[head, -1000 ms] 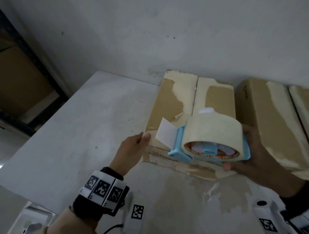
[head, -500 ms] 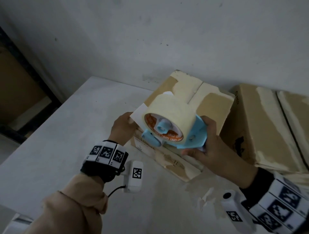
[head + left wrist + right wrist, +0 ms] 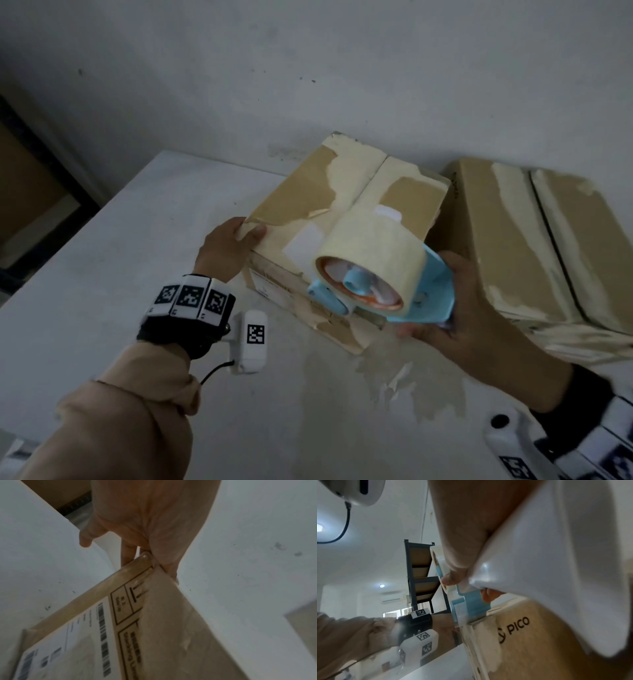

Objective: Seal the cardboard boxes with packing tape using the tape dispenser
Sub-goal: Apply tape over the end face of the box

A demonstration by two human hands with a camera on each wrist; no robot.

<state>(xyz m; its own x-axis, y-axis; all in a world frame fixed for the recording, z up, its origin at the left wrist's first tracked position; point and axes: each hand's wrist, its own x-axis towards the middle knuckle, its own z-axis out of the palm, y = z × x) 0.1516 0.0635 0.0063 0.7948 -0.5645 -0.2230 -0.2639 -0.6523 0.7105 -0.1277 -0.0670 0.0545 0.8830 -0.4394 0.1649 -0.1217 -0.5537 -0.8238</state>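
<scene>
A brown cardboard box with torn paper patches lies on the white table, turned at an angle. My left hand grips its near left corner, thumb on top and fingers down the side. My right hand holds a blue tape dispenser with a wide cream tape roll over the box's near end. A white tape tab lies on the box top in front of the roll. The right wrist view shows the dispenser's blue front at the box edge.
A second cardboard box sits close to the right, almost touching the first. A white wall rises right behind both. Torn paper scraps stick to the table near me. A dark metal shelf stands at the left.
The box has been turned on the table. My left hand moved from the tape end to the box's corner. The dispenser came down onto the box's near end with the tab laid flat.
</scene>
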